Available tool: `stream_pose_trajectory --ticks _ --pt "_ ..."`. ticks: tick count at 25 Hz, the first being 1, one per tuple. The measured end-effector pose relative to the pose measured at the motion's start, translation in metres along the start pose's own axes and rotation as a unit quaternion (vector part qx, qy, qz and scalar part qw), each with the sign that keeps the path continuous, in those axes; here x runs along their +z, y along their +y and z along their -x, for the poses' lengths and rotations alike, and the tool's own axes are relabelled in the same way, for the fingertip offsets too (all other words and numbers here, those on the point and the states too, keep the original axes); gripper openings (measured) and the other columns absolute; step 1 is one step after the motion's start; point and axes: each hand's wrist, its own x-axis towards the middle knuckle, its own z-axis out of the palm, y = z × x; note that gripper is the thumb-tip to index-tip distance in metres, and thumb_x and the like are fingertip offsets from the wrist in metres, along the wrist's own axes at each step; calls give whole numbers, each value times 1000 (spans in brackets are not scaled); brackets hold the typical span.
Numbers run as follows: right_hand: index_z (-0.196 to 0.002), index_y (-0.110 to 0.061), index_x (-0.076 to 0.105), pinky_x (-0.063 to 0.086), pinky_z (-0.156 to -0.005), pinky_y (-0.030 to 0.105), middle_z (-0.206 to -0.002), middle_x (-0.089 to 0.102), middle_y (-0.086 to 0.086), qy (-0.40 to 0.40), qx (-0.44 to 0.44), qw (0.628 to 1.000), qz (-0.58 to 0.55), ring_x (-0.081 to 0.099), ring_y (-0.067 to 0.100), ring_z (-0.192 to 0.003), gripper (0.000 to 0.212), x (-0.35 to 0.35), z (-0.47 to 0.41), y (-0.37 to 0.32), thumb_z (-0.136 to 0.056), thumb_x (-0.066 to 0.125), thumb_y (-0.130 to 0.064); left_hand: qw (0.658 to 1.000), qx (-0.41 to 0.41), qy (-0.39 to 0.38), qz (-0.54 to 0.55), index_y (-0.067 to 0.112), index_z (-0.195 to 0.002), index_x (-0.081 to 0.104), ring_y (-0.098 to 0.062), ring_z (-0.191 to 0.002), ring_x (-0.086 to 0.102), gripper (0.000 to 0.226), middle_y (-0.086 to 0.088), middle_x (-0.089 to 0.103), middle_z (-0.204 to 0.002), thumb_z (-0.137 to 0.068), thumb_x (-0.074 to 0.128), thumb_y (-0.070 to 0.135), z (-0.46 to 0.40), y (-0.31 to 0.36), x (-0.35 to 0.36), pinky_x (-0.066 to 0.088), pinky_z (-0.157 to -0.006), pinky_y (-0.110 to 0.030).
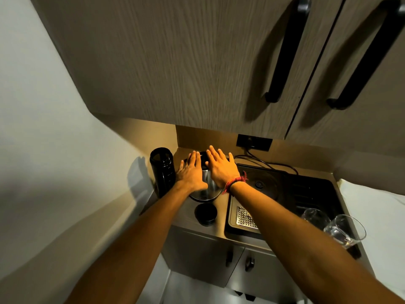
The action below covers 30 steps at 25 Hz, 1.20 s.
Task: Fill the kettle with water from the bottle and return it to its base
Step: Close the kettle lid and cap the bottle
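A steel kettle (pixel 208 187) with a black lid stands on the counter, mostly hidden under my hands. My left hand (pixel 190 172) hovers flat over its left side, fingers apart. Over the kettle's right side my right hand (pixel 221 165) is spread the same way, with a red thread on the wrist. Neither hand grips anything. A tall black bottle (pixel 162 170) stands uncapped just left of the kettle. Its round black cap (pixel 206 213) lies on the counter in front of the kettle. The kettle base (pixel 259 185), a dark disc, sits on the black tray to the right.
A black tray (pixel 306 194) holds a perforated metal drain plate (pixel 245 218) and two glasses (pixel 341 229) at its right front. A cord runs to a wall socket (pixel 254 142). Overhead cabinets (pixel 197 62) hang low. A wall lies to the left.
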Motion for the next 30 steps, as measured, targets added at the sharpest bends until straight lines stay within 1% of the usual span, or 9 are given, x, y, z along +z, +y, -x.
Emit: stream_pose_trajectory --ticks 3,6,8,12,15,17,20,23,30 --pt "-148 -10 32 30 -114 57 -161 20 17 85 -23 995 44 28 37 -144 53 3 21 -5 -99 28 -32 998 11 38 49 8 -156 -13 -29 -153 -9 120 -13 -16 -166 -79 74 36 12 -7 3 7 -124 -45" --pt "-122 -11 49 45 -76 45 -124 47 15 157 -113 976 96 56 36 -100 39 43 62 -11 -96 35 -36 984 36 161 64 7 -158 -2 -27 -154 -3 105 -13 -5 -167 -83 70 23 46 -16 33 17 -124 -42" --pt "-118 -16 47 45 -70 43 -114 48 11 66 -135 986 77 57 33 -92 42 70 84 -16 -96 32 -49 981 72 176 34 5 -158 3 -26 -154 1 98 -14 3 -167 -84 66 22 69 -22 59 12 -124 -38" --pt "-145 -29 23 56 -83 47 -135 37 17 -123 -127 983 56 55 36 -109 67 92 99 -21 -89 48 -56 986 108 130 7 8 -158 11 -23 -154 10 85 -9 13 -166 -90 60 22 100 -41 86 18 -124 -37" --pt "-145 -29 24 57 -75 39 -128 39 13 -33 -162 986 32 54 28 -101 70 66 86 -28 -86 51 -55 978 90 187 -12 9 -140 49 -29 -128 52 61 -10 54 -136 -87 63 35 117 -60 81 46 -101 -39" --pt "-147 -30 23 55 -68 34 -124 40 12 51 -180 982 4 55 26 -94 72 36 70 -38 -85 46 -58 970 2 241 13 9 -121 58 -28 -106 59 56 -10 60 -114 -82 69 47 125 -76 73 52 -84 -40" --pt "-149 -42 8 57 -84 42 -138 35 22 106 -138 978 -116 55 37 -111 75 -10 39 -63 -86 43 -60 954 -112 266 84 9 -120 54 -27 -105 55 65 -11 57 -113 -80 67 59 125 -92 60 52 -85 -41" --pt "-147 -45 6 40 -108 50 -149 28 21 75 -112 968 -211 32 40 -138 78 -52 5 -95 -85 51 -57 941 -126 268 165 4 -134 45 -30 -117 52 80 -15 54 -125 -80 69 58 118 -95 40 50 -96 -43" --pt "-152 -21 22 32 -117 46 -147 33 11 -6 -194 973 -125 31 32 -136 70 -74 -22 -128 -92 51 -45 919 -119 253 277 9 -140 42 -27 -120 58 72 -13 59 -130 -86 71 47 104 -93 13 51 -98 -42"
